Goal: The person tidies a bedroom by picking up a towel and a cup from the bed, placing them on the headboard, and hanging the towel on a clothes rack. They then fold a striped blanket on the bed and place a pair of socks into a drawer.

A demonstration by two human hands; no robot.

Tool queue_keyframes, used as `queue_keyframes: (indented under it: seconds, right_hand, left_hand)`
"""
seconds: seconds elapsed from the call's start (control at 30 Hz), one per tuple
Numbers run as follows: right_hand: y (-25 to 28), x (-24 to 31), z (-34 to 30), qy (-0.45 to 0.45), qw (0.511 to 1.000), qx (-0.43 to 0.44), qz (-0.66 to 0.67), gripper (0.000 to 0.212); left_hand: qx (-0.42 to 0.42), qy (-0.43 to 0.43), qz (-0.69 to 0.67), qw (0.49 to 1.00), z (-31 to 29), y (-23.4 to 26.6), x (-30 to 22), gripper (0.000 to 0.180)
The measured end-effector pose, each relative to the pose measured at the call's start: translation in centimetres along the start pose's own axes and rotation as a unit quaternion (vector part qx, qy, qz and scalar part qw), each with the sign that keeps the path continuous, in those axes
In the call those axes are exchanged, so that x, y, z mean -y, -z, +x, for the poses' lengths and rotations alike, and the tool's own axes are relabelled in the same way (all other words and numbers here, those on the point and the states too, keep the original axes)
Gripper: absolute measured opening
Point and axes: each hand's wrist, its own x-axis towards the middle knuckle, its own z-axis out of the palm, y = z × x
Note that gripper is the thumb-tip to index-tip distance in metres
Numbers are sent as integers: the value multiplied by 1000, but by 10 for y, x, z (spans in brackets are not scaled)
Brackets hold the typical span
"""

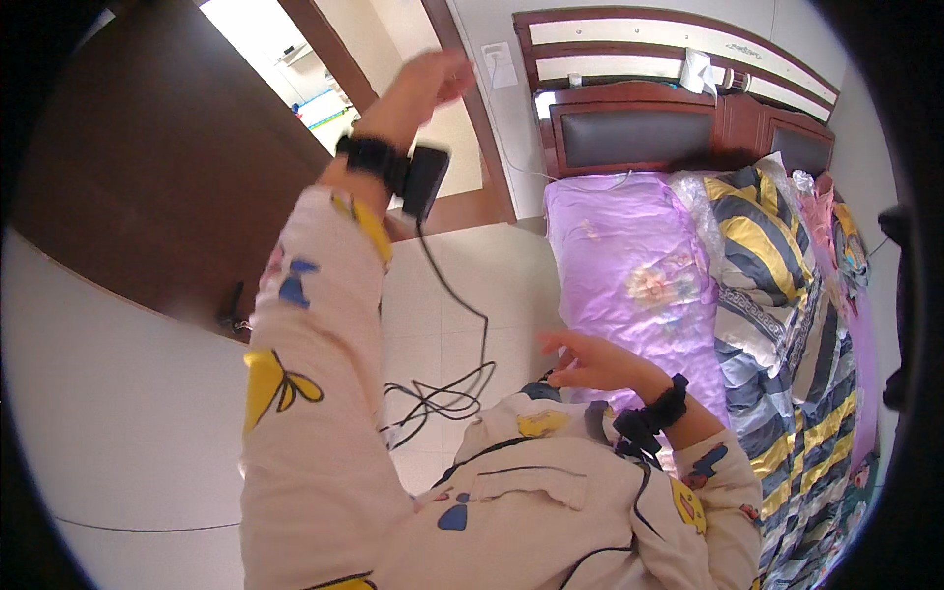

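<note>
My left arm reaches far forward, and my left hand is raised in front of the door frame. Motion blurs its fingers, so their pose is unclear, and I see no object in it. A black wrist strap with a small black box sits on that wrist, trailing a black cable. Nearer my body, my right hand hovers in front of my waist beside the bed. Its fingers are apart and hold nothing visible. Another black strap with a device is round the right wrist.
A purple flowered quilt covers the bed on the right, with a striped pillow and blanket. Behind stands a dark wooden headboard. A brown door stands open at left. Cable loops hang above the tiled floor.
</note>
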Motion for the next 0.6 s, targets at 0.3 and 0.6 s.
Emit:
queue_keyframes:
  seconds: [0.3,0.6]
  right_hand:
    - [-20,27,58,79,996,36,38,86]
    - [-53,8,88,118,976,-21,-184,18]
  left_hand:
    - [161,64,63,983,-150,37,126,30]
    - [197,304,26,932,-362,77,198,33]
